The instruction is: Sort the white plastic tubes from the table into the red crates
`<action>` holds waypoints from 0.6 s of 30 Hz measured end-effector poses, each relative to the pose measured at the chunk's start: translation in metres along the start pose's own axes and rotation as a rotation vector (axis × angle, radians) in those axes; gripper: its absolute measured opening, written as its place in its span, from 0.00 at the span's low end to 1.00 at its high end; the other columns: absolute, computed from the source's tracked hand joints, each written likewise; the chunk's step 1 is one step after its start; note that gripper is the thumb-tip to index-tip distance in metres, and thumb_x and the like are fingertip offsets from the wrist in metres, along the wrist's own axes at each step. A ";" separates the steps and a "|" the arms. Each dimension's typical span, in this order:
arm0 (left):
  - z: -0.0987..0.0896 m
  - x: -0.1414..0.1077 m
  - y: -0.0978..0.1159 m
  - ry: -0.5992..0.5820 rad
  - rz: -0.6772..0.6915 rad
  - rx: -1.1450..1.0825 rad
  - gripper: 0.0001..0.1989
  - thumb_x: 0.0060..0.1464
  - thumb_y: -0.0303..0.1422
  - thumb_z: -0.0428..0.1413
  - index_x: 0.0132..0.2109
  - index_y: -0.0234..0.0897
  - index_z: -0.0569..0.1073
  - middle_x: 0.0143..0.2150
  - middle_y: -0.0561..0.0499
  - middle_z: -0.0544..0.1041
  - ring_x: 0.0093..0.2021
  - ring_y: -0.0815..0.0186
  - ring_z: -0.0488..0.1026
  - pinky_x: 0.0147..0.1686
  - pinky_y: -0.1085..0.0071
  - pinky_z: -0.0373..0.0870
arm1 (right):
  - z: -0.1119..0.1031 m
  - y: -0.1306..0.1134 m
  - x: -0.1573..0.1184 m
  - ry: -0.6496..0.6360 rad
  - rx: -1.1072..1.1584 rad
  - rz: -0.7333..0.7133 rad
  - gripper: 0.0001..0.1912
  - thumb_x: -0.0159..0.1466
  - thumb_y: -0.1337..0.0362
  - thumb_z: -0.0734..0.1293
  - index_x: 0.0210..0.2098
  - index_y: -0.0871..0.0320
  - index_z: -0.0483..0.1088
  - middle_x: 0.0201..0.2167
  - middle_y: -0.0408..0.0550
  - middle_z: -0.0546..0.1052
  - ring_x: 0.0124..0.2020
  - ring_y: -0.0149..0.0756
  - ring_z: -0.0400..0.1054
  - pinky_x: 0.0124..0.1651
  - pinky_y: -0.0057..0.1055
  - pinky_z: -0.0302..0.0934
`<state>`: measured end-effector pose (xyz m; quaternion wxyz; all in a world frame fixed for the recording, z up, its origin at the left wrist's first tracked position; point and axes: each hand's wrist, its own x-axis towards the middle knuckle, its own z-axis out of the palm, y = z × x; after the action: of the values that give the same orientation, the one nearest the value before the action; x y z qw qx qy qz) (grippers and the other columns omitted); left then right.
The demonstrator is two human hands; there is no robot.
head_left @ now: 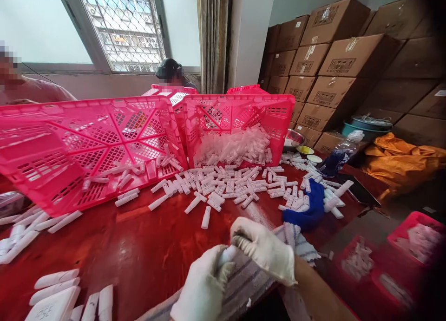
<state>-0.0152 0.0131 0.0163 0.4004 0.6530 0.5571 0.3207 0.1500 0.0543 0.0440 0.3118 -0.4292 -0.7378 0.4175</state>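
White tube (227, 254), one, held low over a striped towel (249, 275) at the near edge of the red table (132, 265). Handling, left to right: gloved left hand (204, 281), fingers closed round the tube; a firm but light wrap seems best, enough to steady it without pressing it out of shape. Gloved right hand (263, 251), fingers curled in at the tube's far end; whether they pinch it or only touch it, cannot tell. Judged advisable: small finger movements at that end, in line with the tube, both hands low, so that a slip lands on cloth. Appearance, left to right: long white tubes (56, 278), smooth, beside a white device (52, 307) showing digits; the held piece, pale and rounded, mostly covered by the fingers, any print hidden; loose tubes (230, 186) beyond, white, some with small dark markings, strewn before the pink baskets (240, 98); more of these beside a blue cloth (308, 207)
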 end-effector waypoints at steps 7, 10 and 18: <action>0.016 -0.001 -0.004 0.114 -0.060 -0.075 0.14 0.55 0.39 0.52 0.45 0.37 0.73 0.43 0.47 0.78 0.42 0.62 0.74 0.44 0.70 0.68 | 0.026 0.020 -0.009 0.349 0.403 0.112 0.21 0.62 0.44 0.60 0.41 0.57 0.63 0.34 0.45 0.68 0.31 0.31 0.61 0.35 0.29 0.59; 0.014 -0.003 -0.005 0.127 -0.045 -0.031 0.16 0.54 0.40 0.52 0.47 0.38 0.73 0.45 0.46 0.77 0.45 0.60 0.73 0.48 0.66 0.66 | 0.027 0.033 -0.011 0.413 0.424 0.148 0.19 0.59 0.46 0.66 0.32 0.57 0.64 0.27 0.42 0.66 0.29 0.30 0.60 0.35 0.28 0.58; 0.016 -0.004 -0.010 -0.421 -0.248 -0.925 0.24 0.47 0.54 0.56 0.31 0.36 0.63 0.18 0.62 0.54 0.15 0.79 0.44 0.17 0.77 0.43 | 0.018 0.024 -0.024 0.251 0.466 0.046 0.15 0.57 0.51 0.69 0.28 0.57 0.68 0.27 0.41 0.65 0.31 0.30 0.60 0.36 0.26 0.58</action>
<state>-0.0066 0.0068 -0.0004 0.7852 0.3874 0.3377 0.3454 0.1547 0.0329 0.0117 0.4816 -0.4108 -0.5675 0.5265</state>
